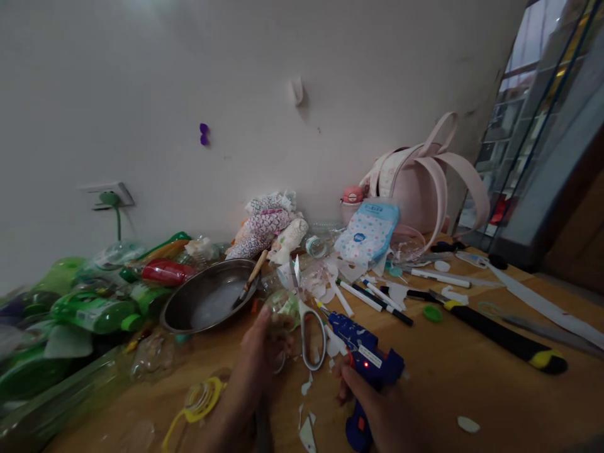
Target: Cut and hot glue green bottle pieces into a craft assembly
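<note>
My right hand [365, 396] is closed around the grip of a blue hot glue gun [365, 352] whose red light glows; its nozzle points up and left toward a clear plastic piece [282, 303]. My left hand [257, 352] grips that clear plastic piece from below, just over the wooden table [472, 384]. White-handled scissors [311, 327] lie between my hands, blades pointing away from me.
A metal pan [207, 299] with a brush stands left of centre. Green plastic bottles [89, 311] pile up at the left. Several markers [377, 299], a black-and-yellow knife [500, 336], a pink backpack [425, 182] and paper scraps lie about.
</note>
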A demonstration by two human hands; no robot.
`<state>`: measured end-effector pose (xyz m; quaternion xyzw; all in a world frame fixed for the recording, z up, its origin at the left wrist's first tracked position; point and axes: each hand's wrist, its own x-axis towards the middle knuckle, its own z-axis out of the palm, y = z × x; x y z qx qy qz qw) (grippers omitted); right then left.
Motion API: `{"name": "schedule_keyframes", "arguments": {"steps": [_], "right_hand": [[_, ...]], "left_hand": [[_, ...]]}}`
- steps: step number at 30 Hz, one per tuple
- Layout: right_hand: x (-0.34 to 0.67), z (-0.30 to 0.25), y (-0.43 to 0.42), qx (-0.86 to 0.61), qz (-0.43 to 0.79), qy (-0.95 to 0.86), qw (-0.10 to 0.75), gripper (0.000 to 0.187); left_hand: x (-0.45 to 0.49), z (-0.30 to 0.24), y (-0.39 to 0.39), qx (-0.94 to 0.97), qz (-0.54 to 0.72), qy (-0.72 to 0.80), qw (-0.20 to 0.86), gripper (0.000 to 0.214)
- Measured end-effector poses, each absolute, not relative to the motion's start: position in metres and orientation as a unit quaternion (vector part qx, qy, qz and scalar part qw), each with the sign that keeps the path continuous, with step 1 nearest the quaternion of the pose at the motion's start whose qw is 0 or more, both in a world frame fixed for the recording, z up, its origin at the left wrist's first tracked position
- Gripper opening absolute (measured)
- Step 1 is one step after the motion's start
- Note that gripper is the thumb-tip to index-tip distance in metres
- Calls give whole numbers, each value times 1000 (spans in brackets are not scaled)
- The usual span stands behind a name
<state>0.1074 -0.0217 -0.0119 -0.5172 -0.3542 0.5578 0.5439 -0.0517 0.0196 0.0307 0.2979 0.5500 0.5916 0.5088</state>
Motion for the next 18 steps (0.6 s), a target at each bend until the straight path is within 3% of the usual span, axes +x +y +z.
{"name": "schedule_keyframes", "arguments": {"steps": [5,18], "right_hand": [[106,-16,-30,-582,484,-422,499,29],[106,-28,-31,-653,408,-441,461,40]], "left_hand": [[-55,22,21,271,600,513,550,48],[-61,16,22,348,645,523,436,45]]}}
